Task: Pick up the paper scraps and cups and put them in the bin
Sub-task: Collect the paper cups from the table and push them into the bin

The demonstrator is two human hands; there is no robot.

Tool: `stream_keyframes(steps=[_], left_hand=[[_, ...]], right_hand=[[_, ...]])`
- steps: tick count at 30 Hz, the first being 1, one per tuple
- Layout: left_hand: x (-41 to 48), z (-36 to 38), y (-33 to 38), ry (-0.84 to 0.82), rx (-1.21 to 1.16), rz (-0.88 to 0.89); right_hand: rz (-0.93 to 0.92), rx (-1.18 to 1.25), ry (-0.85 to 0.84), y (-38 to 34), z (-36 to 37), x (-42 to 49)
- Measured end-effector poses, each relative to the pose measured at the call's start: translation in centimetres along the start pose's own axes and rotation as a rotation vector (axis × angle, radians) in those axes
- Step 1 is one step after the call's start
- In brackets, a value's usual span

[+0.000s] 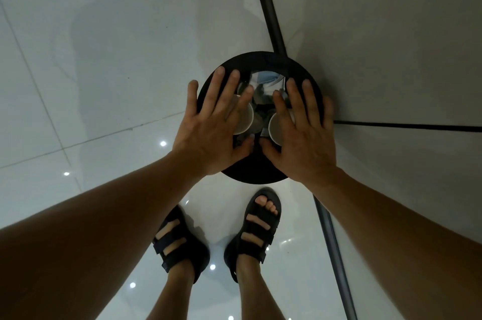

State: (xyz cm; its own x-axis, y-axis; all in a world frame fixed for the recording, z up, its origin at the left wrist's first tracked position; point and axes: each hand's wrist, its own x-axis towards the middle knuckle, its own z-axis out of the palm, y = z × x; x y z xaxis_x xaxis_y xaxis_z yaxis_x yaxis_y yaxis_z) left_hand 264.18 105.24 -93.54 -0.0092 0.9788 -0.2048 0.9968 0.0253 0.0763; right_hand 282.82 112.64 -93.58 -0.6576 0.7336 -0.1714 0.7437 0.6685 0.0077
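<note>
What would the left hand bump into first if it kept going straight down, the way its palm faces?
Most likely the white paper cup lying under the left hand inside the black bin, though depth is hard to judge.

The left hand (211, 126) is covering most of the left cup (246, 121); the right hand (300, 131) is hiding much of the right cup (275, 128). Both are masking the near rim of the bin (260, 57). The scraps (263, 84) inside are showing too dimly to separate.

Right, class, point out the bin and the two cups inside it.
bin (257, 59): head view, bare far rim.
left cup (246, 120): head view, visible inner wall.
right cup (276, 128): head view, visible inner wall.
</note>
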Motion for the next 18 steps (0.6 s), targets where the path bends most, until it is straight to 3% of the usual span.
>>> stream_keyframes(steps=[11,18], left_hand=[[-1.3,-2.1,0.4,-0.057,-0.070,-0.015],[-4.4,-10.2,-1.3,-0.178,-0.166,-0.196]], right_hand=[[0.063,0.126,0.014,-0.5,-2.8,-1.8],[0.104,0.189,-0.068,-3.2,-10.5,-3.7]])
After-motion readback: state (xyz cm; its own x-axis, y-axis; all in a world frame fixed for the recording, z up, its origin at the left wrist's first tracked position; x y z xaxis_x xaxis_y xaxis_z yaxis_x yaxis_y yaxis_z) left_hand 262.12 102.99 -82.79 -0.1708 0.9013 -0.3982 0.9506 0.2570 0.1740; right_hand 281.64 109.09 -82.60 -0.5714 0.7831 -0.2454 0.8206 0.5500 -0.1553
